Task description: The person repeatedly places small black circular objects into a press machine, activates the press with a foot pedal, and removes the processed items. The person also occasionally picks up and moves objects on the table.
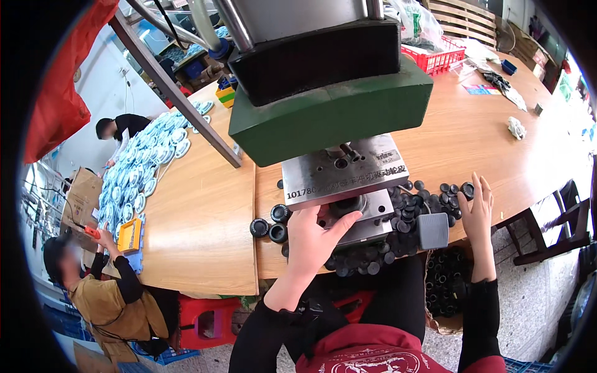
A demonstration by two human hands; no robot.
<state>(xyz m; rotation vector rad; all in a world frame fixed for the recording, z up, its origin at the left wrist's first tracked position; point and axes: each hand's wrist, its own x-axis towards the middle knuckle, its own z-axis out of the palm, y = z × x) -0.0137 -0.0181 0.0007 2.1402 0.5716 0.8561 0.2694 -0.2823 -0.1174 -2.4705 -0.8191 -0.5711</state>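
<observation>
A metal die (345,177) sits under the green press head (336,115), its upper plate above a lower plate (367,230). Between the plates is a black round part (348,205). My left hand (311,239) reaches in from the front left, closed around the near side of that part; the upper plate hides its fingertips. Out to the right, my right hand (477,214) has its fingers stretched out and apart. Right by its thumb lies a black ring-shaped cap (466,190), and I see no grip on it.
Small black discs (367,264) lie heaped around the die, with a grey block (433,231) among them. Several black cups (278,233) stand left of it. Below is a carton (444,323) of black parts. Two people work at the left beside piled light-blue pieces (134,168).
</observation>
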